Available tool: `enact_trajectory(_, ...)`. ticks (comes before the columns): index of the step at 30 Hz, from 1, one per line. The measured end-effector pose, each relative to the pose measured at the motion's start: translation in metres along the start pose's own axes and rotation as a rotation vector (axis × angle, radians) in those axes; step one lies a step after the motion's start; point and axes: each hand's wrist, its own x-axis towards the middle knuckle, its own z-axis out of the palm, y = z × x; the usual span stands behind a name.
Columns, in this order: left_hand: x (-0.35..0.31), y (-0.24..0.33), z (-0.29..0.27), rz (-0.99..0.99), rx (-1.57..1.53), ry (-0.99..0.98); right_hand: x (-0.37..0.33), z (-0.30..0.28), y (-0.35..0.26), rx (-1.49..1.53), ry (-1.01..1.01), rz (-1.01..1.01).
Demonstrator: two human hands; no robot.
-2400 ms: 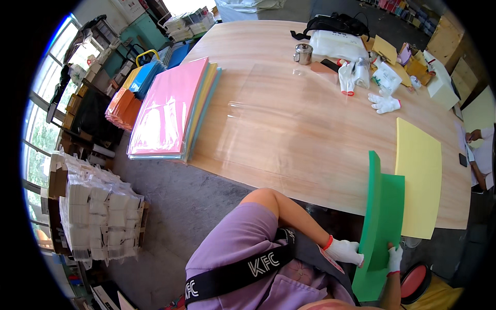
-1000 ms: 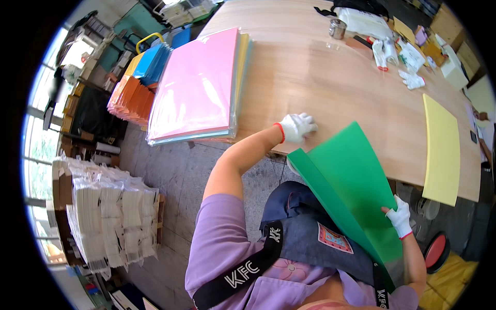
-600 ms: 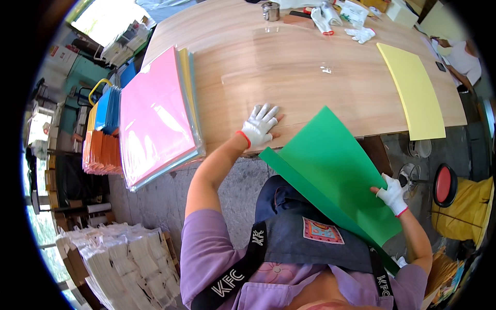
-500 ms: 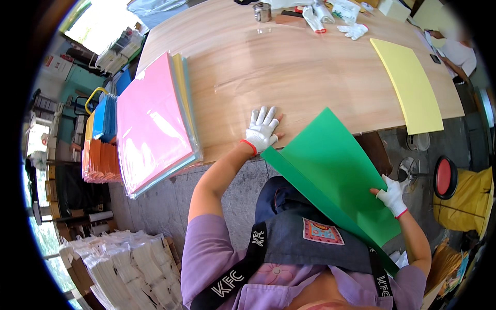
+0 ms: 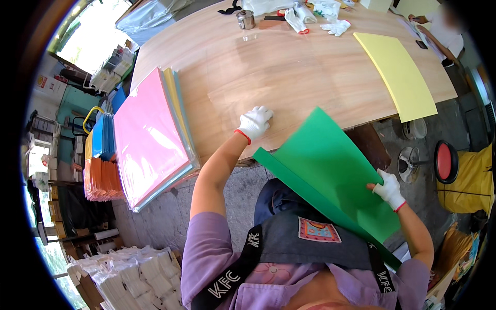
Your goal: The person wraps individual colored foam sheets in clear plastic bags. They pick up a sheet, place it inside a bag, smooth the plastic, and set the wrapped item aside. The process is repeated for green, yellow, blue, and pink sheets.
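Observation:
A large green sheet (image 5: 330, 165), folded along its near side, leans across my lap against my apron. My right hand (image 5: 388, 190), in a white glove with bare fingertips, grips its right edge with the thumb on top. At the table's near edge, my gloved left hand (image 5: 256, 122) rests on the wood with its fingers curled; whatever may be under them is hidden. A thin clear plastic sheet (image 5: 243, 77), hard to make out, lies on the table (image 5: 170, 44) just beyond that hand. To its left sits a stack of plastic-wrapped pink sheets (image 5: 150, 134).
Yellow sheets (image 5: 400, 75) overhang the table's right edge. A metal cup (image 5: 245, 19) and a spare white glove (image 5: 336, 27) lie at the far side. A red-topped stool (image 5: 447, 161) stands right. Wrapped paper stacks (image 5: 134, 274) fill the lower left. A person (image 5: 442, 33) sits far right.
My left hand has gone from flat with spread fingers to curled, and shifted slightly. My right hand keeps its grip on the green sheet. The whole view has turned a little.

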Motion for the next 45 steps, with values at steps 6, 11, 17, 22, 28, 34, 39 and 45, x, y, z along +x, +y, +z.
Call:
enact_trajectory(6,0.007,0.015,-0.043,0.017,-0.333,0.229,0.030,-0.021,-0.049,-0.029,-0.221,0.004)
enact_trajectory(11,-0.002,0.028,-0.084,0.143,-0.304,0.284,0.058,-0.021,-0.062,-0.032,-0.283,-0.103)
enact_trajectory(17,-0.043,0.017,-0.079,0.326,-0.154,0.240,0.077,-0.027,-0.067,0.070,-0.328,-0.063)
enact_trajectory(22,-0.071,-0.006,-0.060,0.218,-0.354,0.148,0.097,-0.020,-0.025,0.244,-0.306,0.005)
enact_trajectory(28,-0.067,0.017,-0.102,0.071,-0.646,0.217,0.118,-0.018,0.004,0.231,-0.144,-0.035)
enact_trajectory(34,-0.083,0.078,-0.137,0.080,-0.291,0.360,0.150,-0.004,0.029,0.147,-0.081,-0.019)
enact_trajectory(39,-0.142,0.099,-0.068,-0.285,-1.008,0.892,0.160,0.000,0.017,0.163,-0.037,-0.093)
enact_trajectory(45,-0.129,0.110,-0.021,-0.720,-2.560,0.510,0.189,0.003,-0.007,0.200,-0.069,-0.071)
